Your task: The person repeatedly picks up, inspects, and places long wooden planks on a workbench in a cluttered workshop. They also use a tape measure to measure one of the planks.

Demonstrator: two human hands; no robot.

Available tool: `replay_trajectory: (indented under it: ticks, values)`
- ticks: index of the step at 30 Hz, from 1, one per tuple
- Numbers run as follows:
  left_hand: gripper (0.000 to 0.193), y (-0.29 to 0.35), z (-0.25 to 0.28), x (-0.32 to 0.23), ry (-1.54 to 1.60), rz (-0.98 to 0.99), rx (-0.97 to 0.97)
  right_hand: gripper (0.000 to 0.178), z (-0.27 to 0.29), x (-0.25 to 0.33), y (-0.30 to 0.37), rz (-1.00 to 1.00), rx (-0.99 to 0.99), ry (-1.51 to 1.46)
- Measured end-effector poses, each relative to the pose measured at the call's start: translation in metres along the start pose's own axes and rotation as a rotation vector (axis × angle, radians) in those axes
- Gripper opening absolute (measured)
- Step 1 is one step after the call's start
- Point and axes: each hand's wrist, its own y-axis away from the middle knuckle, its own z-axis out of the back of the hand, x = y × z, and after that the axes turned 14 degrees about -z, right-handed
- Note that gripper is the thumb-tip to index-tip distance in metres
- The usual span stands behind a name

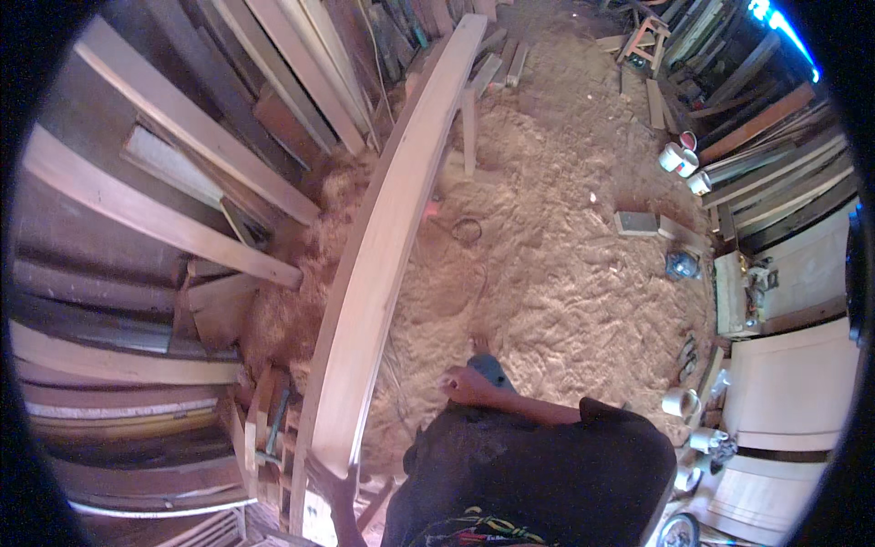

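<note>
A long pale wooden board [387,242] runs from near my left side up to the far end of the room, raised above the sawdust. At its near end is my left hand [335,483], thumb and fingers spanning the plank's end and gripping it. My right hand [467,387] is held in front of my body, to the right of the board and apart from it. Its fingers are curled in; whatever may be inside them is hidden. Below that hand part of my foot [479,345] shows on the floor.
Sawdust [547,273] covers the floor. Timber planks [196,128] lean along the left wall, their ends close to the board. A wooden leg [469,132] stands beside its far part. White buckets [679,159], wood blocks [636,223] and pale panels [788,387] are at right.
</note>
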Motion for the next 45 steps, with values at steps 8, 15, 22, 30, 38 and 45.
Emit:
replay_trajectory:
  ticks: [8, 15, 22, 30, 38, 45]
  values:
    - [0.140, -0.015, -0.013, 0.003, -0.003, 0.036, -0.003, 0.035, 0.146, 0.026, -0.104, 0.280, -0.017, 0.222]
    - [0.119, -0.036, -0.048, 0.025, -0.301, -0.283, -0.166, 0.040, 0.237, 0.099, -0.171, 0.410, -0.029, 0.226]
    - [0.119, -0.017, -0.035, 0.001, -0.021, -0.152, -0.212, 0.098, 0.260, 0.179, -0.259, 0.872, -0.082, 0.871]
    - [0.119, -0.022, -0.022, -0.041, 0.058, 0.117, -0.168, 0.103, 0.256, 0.214, -0.282, 0.961, 0.004, 1.043]
    - [0.122, -0.034, -0.003, -0.064, -0.089, 0.158, -0.046, 0.111, 0.264, 0.220, -0.284, 0.898, 0.004, 1.234]
    - [0.126, -0.028, 0.009, -0.068, -0.067, 0.117, -0.027, 0.115, 0.262, 0.226, -0.282, 0.847, -0.040, 1.336]
